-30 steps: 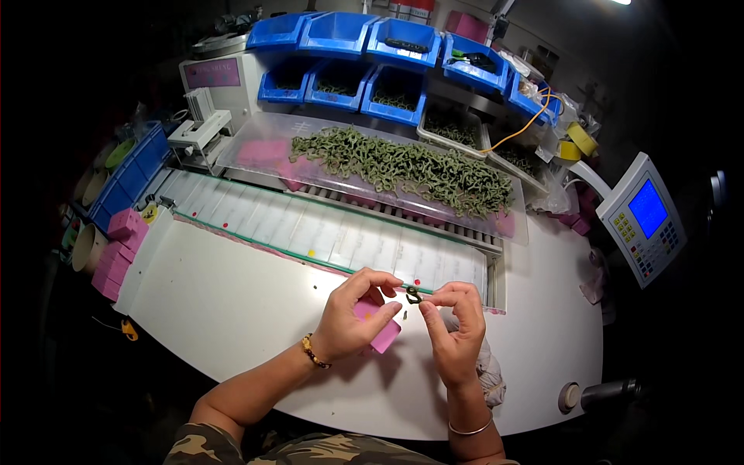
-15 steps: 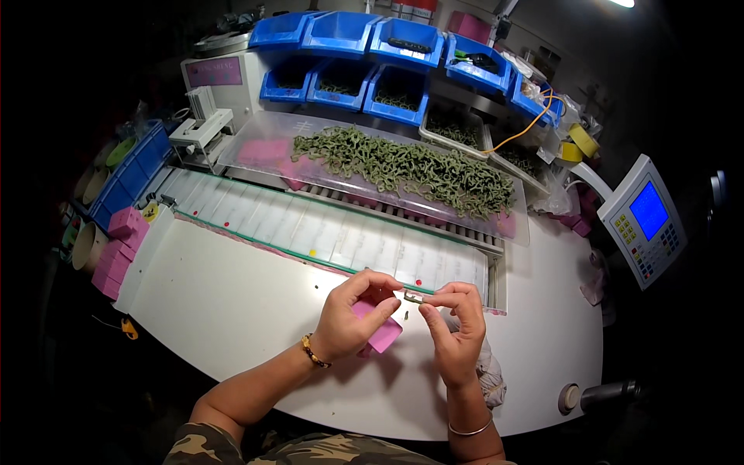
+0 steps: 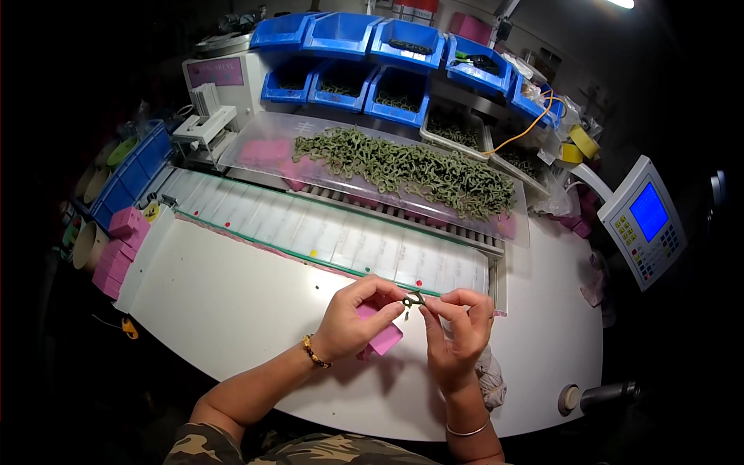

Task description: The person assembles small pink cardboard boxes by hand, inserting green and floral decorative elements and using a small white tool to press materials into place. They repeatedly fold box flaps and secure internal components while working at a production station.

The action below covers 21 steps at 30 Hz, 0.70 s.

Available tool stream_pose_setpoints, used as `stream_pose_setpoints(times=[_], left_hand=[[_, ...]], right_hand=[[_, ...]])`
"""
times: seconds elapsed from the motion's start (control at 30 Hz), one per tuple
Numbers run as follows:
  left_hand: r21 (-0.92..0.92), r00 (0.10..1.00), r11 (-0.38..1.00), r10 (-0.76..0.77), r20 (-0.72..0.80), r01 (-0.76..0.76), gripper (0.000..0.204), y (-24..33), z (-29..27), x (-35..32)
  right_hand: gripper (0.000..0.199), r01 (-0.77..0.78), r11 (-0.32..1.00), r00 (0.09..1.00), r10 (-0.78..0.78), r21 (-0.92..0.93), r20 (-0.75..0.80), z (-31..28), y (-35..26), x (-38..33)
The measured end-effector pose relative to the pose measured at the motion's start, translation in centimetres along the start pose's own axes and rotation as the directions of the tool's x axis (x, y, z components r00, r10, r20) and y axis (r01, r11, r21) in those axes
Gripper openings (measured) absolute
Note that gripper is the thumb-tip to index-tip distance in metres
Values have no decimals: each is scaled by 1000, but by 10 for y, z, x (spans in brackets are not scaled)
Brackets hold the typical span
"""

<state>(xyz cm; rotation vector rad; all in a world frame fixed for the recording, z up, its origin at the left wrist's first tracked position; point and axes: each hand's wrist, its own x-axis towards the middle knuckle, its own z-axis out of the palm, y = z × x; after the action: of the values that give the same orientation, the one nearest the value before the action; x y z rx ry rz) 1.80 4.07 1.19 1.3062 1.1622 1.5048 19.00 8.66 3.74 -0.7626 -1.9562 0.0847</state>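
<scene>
A small curled green piece (image 3: 415,297) is pinched between the fingertips of both hands, above the front of the white table. My left hand (image 3: 349,324) grips its left end with thumb and index finger. At its right end, the thumb and fingers of my right hand (image 3: 461,337) are closed on it. Beneath my left hand sits a pink block (image 3: 387,339), partly covered by the palm. A tiny dark bit (image 3: 407,315) shows just below the held piece. Beyond the hands, a heap of similar curly green pieces (image 3: 411,167) lies on a clear plastic sheet (image 3: 263,128).
A strip of white panels (image 3: 287,226) with coloured dots crosses the table. Blue bins (image 3: 341,35) stand in two rows behind. Pink blocks (image 3: 116,256) are stacked at left. On the right are a control panel with a blue screen (image 3: 647,221) and a crumpled cloth (image 3: 490,376).
The green piece has been turned between my fingertips, and its loop now shows. My right hand has shifted slightly to the right and tilted; the left hand has barely moved.
</scene>
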Motion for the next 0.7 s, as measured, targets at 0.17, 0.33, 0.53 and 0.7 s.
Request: stream_pose_setpoints(times=[0.17,0.33,0.53,0.7], left_hand=[[11,1000,1000,-7,15,7,9,-2,-5,-1],[85,995,992,-96,21,94,6,1,-24,11],[490,915,865,281,-290,-111,8,25,-108,109],[591,833,804,369,-412,-64,15,16,-155,161]], right_hand=[[21,61,998,998,-60,-15,23,4,0,-4],[23,44,999,999,-44,8,32,4,-1,-1],[24,-8,999,1000,7,33,29,4,-2,-1],[23,24,998,997,-28,60,77,10,-8,-4]])
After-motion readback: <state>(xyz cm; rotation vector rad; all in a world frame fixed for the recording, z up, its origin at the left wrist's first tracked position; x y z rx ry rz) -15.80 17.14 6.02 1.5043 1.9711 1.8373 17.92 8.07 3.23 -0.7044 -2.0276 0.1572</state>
